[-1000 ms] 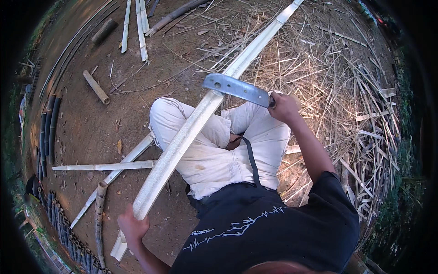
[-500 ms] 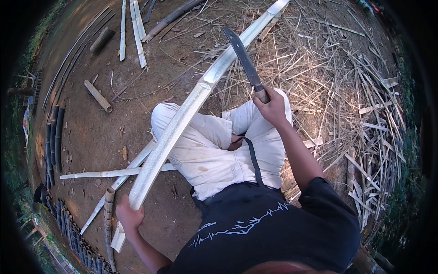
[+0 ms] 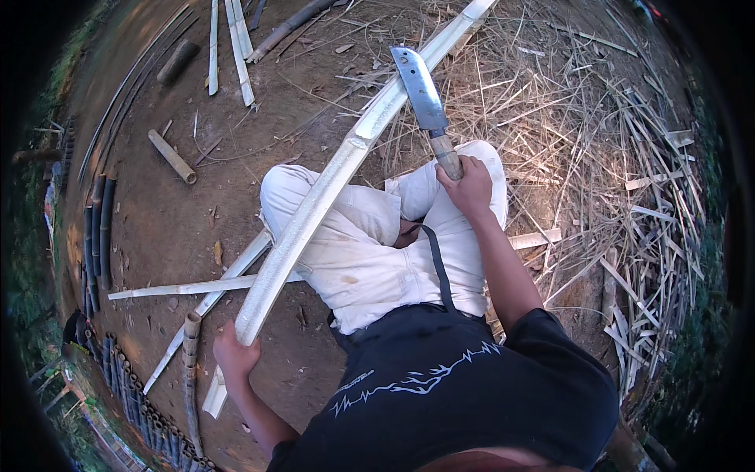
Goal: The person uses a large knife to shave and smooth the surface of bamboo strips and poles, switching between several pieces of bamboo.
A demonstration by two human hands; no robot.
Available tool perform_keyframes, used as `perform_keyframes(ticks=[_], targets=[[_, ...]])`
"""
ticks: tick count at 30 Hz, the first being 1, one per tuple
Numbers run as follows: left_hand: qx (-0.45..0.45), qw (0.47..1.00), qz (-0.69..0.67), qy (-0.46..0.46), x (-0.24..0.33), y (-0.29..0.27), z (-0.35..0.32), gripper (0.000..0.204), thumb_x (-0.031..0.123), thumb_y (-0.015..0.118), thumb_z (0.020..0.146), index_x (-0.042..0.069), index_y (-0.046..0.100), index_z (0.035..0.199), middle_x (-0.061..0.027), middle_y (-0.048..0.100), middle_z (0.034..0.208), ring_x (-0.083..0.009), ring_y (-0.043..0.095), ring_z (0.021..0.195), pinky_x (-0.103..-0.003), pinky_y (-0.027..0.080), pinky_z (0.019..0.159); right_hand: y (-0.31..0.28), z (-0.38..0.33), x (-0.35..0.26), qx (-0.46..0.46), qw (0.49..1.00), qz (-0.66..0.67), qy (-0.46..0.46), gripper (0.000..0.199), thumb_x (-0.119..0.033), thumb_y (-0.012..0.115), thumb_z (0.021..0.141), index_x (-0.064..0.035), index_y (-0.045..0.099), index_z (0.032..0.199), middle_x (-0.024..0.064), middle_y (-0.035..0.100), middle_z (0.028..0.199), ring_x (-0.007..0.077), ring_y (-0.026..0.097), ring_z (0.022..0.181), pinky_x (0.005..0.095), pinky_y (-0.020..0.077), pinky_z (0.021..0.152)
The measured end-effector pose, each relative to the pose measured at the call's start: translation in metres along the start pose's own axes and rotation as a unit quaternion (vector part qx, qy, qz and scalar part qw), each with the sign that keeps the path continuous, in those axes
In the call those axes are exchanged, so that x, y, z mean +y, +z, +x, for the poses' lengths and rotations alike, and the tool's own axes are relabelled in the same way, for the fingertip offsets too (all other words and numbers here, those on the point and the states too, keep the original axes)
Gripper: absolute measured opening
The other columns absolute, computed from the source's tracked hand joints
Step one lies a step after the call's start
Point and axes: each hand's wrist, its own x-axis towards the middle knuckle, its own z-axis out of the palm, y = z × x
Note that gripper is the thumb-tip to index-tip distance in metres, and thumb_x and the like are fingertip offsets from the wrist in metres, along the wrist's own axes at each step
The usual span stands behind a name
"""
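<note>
A long split bamboo strip (image 3: 308, 211), pale inner side up, slants across my lap from lower left to the far top. My left hand (image 3: 236, 355) is closed around it near its lower end. In my right hand (image 3: 472, 187) is a machete (image 3: 422, 90), its wooden handle gripped above my right knee. The broad steel blade points away from me, and its upper part overlaps the strip in view; I cannot tell whether they touch. Under the strip, beside my left knee, two narrower bamboo strips (image 3: 185, 289) lie crossed on the ground.
Bamboo shavings (image 3: 535, 134) cover the ground on the right, with heaped slats (image 3: 653, 275) farther out. Short bamboo pieces (image 3: 171, 156) lie at left. Dark bamboo lengths (image 3: 104, 232) and a row of cut bamboo (image 3: 130, 393) line the left side. More split strips (image 3: 238, 55) lie far off.
The machete has turned in my right hand, so its broad face now shows bright instead of dark and edge-on. My left hand and the strip's near end have shifted slightly right and away from me.
</note>
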Motion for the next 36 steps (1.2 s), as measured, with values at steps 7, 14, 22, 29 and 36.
perform_keyframes(ticks=[7,14,22,29,36], targets=[[0.006,1.0,-0.004,0.02,-0.001,0.0,0.005,0.045,0.018,0.083,0.058,0.002,0.056,0.09,-0.0251,0.067,0.083,-0.0473,0.064,0.082,-0.053,0.052,0.072,-0.003,0.027,-0.027,-0.002,1.0,0.008,0.027,0.062,-0.049,0.073,0.083,0.0026,0.062,0.116,0.0204,0.068,0.095,0.0372,0.066,0.088,0.0466,0.0529,0.077],[-0.007,1.0,-0.003,-0.015,0.006,0.003,0.0,0.048,0.019,0.084,0.059,0.002,0.059,0.096,-0.0253,0.068,0.085,-0.0468,0.066,0.082,-0.052,0.054,0.073,-0.004,0.032,-0.036,-0.061,0.991,0.0,0.122,0.047,-0.042,0.075,0.082,0.0014,0.068,0.099,0.0222,0.07,0.091,0.0393,0.069,0.084,0.0463,0.0547,0.075],[-0.021,1.0,0.014,-0.011,0.004,0.01,0.002,0.049,0.018,0.084,0.06,0.002,0.06,0.099,-0.025,0.068,0.082,-0.047,0.066,0.08,-0.052,0.054,0.072,0.016,0.016,-0.018,0.136,0.988,0.07,-0.004,0.045,-0.034,0.082,0.076,0.0003,0.068,0.101,0.0178,0.071,0.089,0.0338,0.07,0.082,0.042,0.0553,0.076],[-0.006,1.0,0.021,-0.008,0.003,0.015,0.0,0.049,0.018,0.084,0.06,0.002,0.06,0.099,-0.0251,0.069,0.084,-0.0463,0.066,0.083,-0.052,0.054,0.073,0.009,0.018,-0.028,0.08,0.99,0.063,0.099,0.046,-0.036,0.086,0.074,-0.0014,0.063,0.093,0.0147,0.068,0.08,0.0299,0.068,0.073,0.04,0.0534,0.068],[-0.028,0.999,0.011,-0.015,0.008,0.017,-0.001,0.047,0.019,0.084,0.061,0.001,0.059,0.097,-0.025,0.069,0.083,-0.0463,0.066,0.082,-0.052,0.054,0.073,0.019,0.008,-0.012,0.173,0.982,0.076,-0.021,0.044,-0.031,0.09,0.07,-0.0016,0.063,0.089,0.0115,0.066,0.08,0.0289,0.066,0.071,0.0384,0.0531,0.065]])
